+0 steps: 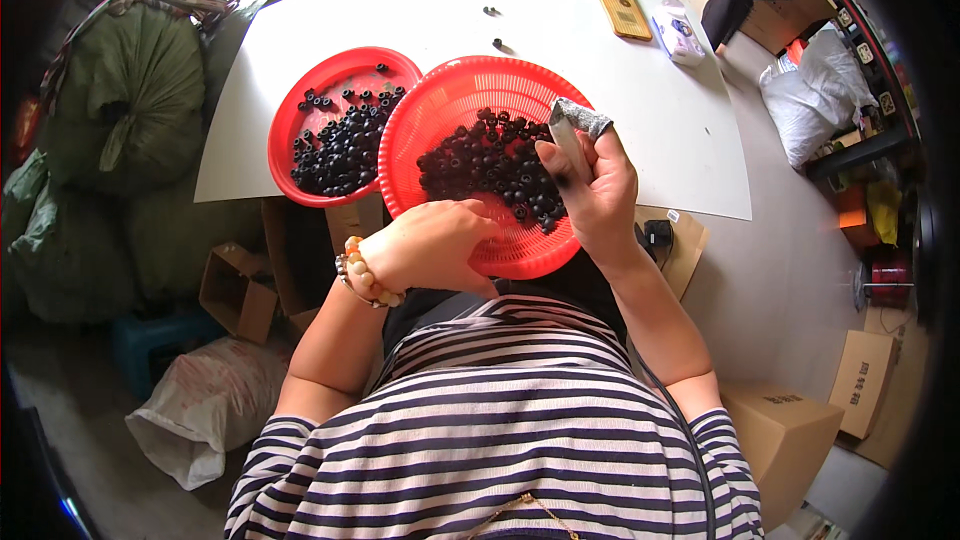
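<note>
Head view, brown cartons [785,430] lower right, white packet [678,32]

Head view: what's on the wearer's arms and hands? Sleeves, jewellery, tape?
Both forearms bare. Left hand has a beaded bracelet at the wrist. Right hand has grey wrap on a fingertip. Short striped sleeves, dark and white.

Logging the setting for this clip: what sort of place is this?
Probably a small home workshop or storeroom used for hand-sorting parts. Two red baskets of small black pieces sit on a white table, with stuffed green sacks to the left and cardboard boxes on the floor.
</note>
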`<state>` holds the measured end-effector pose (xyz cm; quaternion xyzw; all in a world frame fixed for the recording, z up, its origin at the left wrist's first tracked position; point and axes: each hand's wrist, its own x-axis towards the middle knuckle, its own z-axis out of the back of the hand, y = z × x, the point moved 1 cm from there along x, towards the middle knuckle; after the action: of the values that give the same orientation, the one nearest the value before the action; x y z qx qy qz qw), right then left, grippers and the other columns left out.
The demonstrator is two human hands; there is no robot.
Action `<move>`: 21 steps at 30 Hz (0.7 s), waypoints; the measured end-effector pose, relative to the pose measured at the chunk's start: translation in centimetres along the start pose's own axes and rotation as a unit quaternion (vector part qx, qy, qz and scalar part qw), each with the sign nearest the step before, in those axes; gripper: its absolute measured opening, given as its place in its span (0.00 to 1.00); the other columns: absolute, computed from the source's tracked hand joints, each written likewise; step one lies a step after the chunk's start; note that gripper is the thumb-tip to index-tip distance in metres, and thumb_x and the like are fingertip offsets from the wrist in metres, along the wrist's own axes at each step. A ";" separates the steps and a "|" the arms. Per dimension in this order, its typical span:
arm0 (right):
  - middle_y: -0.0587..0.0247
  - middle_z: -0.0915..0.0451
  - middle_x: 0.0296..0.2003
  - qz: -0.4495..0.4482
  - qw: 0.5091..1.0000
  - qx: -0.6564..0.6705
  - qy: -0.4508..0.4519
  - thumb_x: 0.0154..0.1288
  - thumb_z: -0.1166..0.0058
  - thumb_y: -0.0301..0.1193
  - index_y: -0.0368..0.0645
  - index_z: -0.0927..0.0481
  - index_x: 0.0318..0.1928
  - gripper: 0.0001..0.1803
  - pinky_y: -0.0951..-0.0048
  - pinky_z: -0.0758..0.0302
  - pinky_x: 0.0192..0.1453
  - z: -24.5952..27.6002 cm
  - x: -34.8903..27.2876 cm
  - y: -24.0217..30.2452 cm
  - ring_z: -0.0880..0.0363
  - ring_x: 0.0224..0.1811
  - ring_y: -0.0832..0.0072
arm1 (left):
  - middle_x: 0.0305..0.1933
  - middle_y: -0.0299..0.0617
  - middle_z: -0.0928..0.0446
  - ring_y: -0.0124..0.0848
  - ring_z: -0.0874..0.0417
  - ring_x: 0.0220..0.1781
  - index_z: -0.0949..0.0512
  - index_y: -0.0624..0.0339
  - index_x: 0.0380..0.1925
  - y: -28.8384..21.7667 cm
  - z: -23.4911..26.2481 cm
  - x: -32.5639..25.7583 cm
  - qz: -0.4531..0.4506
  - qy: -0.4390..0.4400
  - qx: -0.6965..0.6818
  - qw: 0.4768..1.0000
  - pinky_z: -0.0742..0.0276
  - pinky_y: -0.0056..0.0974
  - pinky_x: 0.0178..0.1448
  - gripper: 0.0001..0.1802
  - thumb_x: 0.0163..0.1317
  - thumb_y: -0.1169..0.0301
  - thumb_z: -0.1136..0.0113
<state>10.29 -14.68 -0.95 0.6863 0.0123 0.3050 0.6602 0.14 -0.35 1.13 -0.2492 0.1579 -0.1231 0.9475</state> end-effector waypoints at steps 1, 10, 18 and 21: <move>0.66 0.26 0.23 -0.001 1.000 -0.001 -0.001 0.55 0.47 0.26 0.33 0.30 0.40 0.13 0.85 0.32 0.28 0.2 -0.1 -0.1 0.30 0.25 0.86 | 0.36 0.47 0.28 0.43 0.25 0.37 0.24 0.64 0.33 -0.1 0.1 0.1 -0.001 0.001 -0.001 1.000 0.29 0.40 0.42 0.26 0.35 0.57 0.35; 0.67 0.27 0.22 -0.023 1.000 -0.009 0.001 0.55 0.46 0.26 0.33 0.29 0.40 0.13 0.85 0.33 0.28 0.3 -0.2 0.1 0.32 0.24 0.87 | 0.29 0.45 0.30 0.42 0.26 0.33 0.25 0.64 0.27 0.2 -0.1 0.3 -0.022 -0.025 0.026 0.999 0.29 0.40 0.37 0.18 0.36 0.64 0.36; 0.66 0.26 0.23 -0.021 0.999 -0.029 0.012 0.55 0.47 0.26 0.32 0.30 0.37 0.11 0.85 0.32 0.29 0.6 0.2 -0.8 0.31 0.25 0.87 | 0.30 0.43 0.30 0.40 0.26 0.30 0.28 0.64 0.28 0.6 0.7 0.6 -0.063 -0.097 -0.074 0.991 0.29 0.37 0.34 0.20 0.32 0.70 0.33; 0.68 0.27 0.22 -0.027 1.000 0.012 0.006 0.56 0.47 0.26 0.32 0.30 0.35 0.10 0.86 0.33 0.27 0.3 0.6 -0.8 0.32 0.24 0.88 | 0.31 0.42 0.31 0.39 0.27 0.30 0.27 0.64 0.30 1.0 0.8 0.2 -0.087 -0.088 -0.118 0.985 0.29 0.37 0.35 0.19 0.34 0.72 0.34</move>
<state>11.24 -14.58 -1.45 0.6921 0.0385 0.2906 0.6596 0.81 0.75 1.25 -0.3818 0.0652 -0.1633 0.9074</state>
